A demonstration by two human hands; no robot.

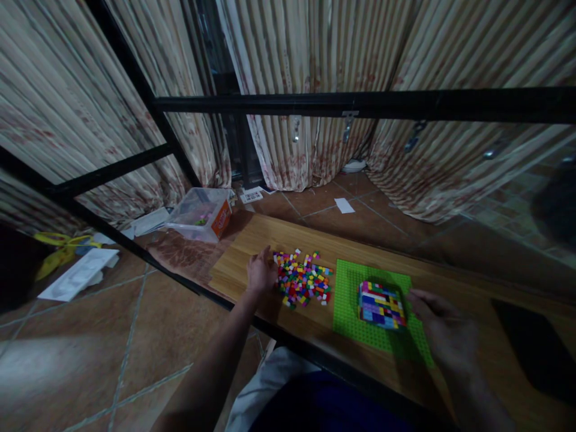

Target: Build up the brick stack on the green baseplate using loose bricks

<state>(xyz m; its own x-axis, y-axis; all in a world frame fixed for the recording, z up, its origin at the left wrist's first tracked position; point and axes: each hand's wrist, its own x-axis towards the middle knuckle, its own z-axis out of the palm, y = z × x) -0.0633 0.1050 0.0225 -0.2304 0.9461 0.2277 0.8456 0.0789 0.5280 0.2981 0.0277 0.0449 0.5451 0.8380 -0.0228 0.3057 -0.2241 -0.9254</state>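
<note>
A loose pile of small multicoloured toy bricks [302, 281] is spread on the wooden bench top. At its left edge is my left hand [262, 271], fingers apart, the fingertips reaching the outermost bricks. To the right of the pile lies a green studded baseplate [346, 300]. On it stands a block built of rows of coloured bricks [381, 305]. Just right of that block hovers my right hand [445, 330], slightly blurred, with thumb and fingers brought together over the baseplate's right edge. Whatever its fingertips hold is too small to make out.
A clear plastic box [198, 213] with an orange label and a few bricks stands beyond the bench's left end. A dark flat object [535, 348] lies at the right. A black metal bar [315, 103] crosses above the far side, before striped curtains [324, 54].
</note>
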